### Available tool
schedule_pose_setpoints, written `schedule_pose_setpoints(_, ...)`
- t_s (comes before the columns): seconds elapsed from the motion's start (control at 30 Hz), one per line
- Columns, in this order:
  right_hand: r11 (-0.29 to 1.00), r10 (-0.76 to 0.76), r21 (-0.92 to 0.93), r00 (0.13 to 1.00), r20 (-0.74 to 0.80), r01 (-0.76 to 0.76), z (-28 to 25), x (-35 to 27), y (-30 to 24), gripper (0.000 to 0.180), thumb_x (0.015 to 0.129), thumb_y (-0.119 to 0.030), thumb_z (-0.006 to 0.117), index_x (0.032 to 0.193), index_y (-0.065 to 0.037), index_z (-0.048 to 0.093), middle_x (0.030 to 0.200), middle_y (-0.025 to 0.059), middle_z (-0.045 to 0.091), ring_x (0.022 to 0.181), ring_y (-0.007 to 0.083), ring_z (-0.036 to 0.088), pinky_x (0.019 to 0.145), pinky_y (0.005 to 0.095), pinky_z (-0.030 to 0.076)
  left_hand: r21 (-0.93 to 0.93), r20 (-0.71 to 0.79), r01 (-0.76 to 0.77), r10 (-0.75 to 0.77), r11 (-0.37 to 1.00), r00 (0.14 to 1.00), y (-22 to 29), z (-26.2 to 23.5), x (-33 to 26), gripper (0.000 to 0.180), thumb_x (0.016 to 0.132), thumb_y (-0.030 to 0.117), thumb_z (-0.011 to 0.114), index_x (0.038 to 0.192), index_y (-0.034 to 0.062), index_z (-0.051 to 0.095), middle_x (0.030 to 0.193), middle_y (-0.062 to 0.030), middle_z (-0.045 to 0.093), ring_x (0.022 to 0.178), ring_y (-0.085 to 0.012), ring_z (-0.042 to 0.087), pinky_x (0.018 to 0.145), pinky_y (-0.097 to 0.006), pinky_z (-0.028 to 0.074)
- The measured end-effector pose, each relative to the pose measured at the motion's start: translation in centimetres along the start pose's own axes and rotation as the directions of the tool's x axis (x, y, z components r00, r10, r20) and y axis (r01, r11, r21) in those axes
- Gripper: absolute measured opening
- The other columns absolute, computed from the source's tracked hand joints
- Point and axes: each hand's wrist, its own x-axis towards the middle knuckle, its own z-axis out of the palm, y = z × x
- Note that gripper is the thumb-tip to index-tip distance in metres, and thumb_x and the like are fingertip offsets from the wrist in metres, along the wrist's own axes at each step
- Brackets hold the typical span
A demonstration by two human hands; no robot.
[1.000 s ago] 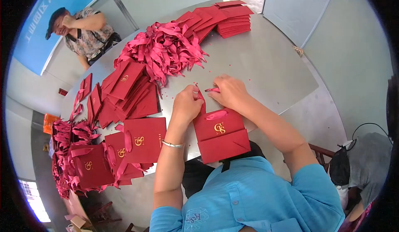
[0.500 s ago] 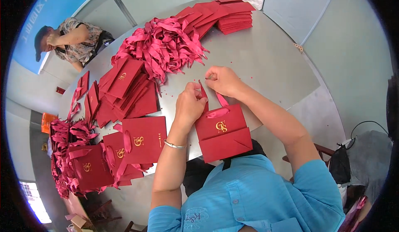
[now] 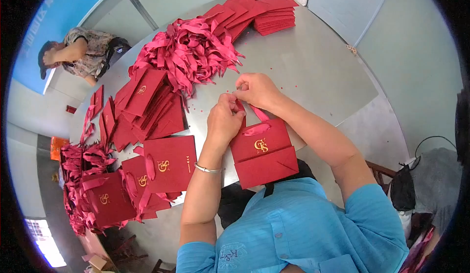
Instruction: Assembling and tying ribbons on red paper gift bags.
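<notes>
Ribbon [image 3: 255, 127] pinched by my left hand [image 3: 224, 121] and right hand [image 3: 256, 90] fingers could, I judge, slip and tear the red bag [image 3: 264, 153].

I see a dark red paper bag [image 3: 264, 150] with a gold emblem, its ribbon handle [image 3: 256, 128] a pinker red. The ribbon pile [image 3: 188, 53] is that same pinkish red. The table [image 3: 313, 62] is plain grey, my shirt [image 3: 303, 229] bright blue with fine stripes, the bracelet [image 3: 208, 169] silver.
</notes>
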Motion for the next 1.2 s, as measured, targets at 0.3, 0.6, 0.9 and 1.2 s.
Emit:
schedule_pose_setpoints(0.3, 0.98, -0.076, -0.187, 0.997, -0.025, 0.07, 0.3, -0.1, -0.6, 0.02, 0.071, -0.022, 0.071, 0.084, -0.007, 0.069, 0.088, 0.0139, 0.069, 0.087, 0.0324, 0.066, 0.078, 0.043, 0.052, -0.063, -0.005, 0.006, -0.006, 0.998, 1.0, 0.3, -1.5, -0.8, 0.029, 0.078, 0.007, 0.067, 0.103, -0.0032, 0.055, 0.083, -0.0175, 0.068, 0.074, -0.0297, 0.068, 0.064, -0.037, 0.052)
schedule_pose_setpoints(0.6, 0.978, -0.163, -0.142, 0.985, -0.052, 0.154, 0.5, 0.0, 0.9, 0.019, 0.073, -0.019, 0.071, 0.086, -0.005, 0.07, 0.083, 0.0145, 0.068, 0.077, 0.0322, 0.066, 0.07, 0.0424, 0.052, 0.456, 0.273, -0.477, 0.392, 0.751, 0.878, 7.3, -3.0, -8.3, 0.042, 0.084, 0.024, 0.065, 0.115, -0.0041, 0.057, 0.12, -0.0253, 0.057, 0.114, -0.0432, 0.052, 0.099, -0.051, 0.039)
schedule_pose_setpoints(0.9, 0.983, -0.115, -0.148, 0.993, -0.039, 0.108, 0.3, -0.1, 0.2, 0.013, 0.076, -0.017, 0.069, 0.082, -0.006, 0.069, 0.087, 0.0152, 0.067, 0.087, 0.0328, 0.065, 0.077, 0.0439, 0.051, 0.33, 0.404, -0.488, 0.346, 0.808, 0.847, 6.0, -0.7, -10.9, 0.089, 0.067, 0.047, 0.077, 0.13, -0.0084, 0.048, 0.14, -0.0276, 0.043, 0.138, -0.0409, 0.03, 0.112, -0.061, 0.015)
schedule_pose_setpoints(1.2, 0.97, -0.124, -0.215, 0.991, -0.046, 0.112, 0.2, 0.2, 0.6, 0.016, 0.076, -0.022, 0.069, 0.083, -0.008, 0.07, 0.086, 0.0107, 0.068, 0.08, 0.03, 0.065, 0.071, 0.0417, 0.051, 0.25, 0.422, -0.507, 0.378, 0.825, 0.824, 5.4, -0.7, -10.8, 0.092, 0.059, 0.041, 0.083, 0.128, -0.0093, 0.05, 0.137, -0.03, 0.045, 0.135, -0.0397, 0.037, 0.114, -0.047, 0.024)
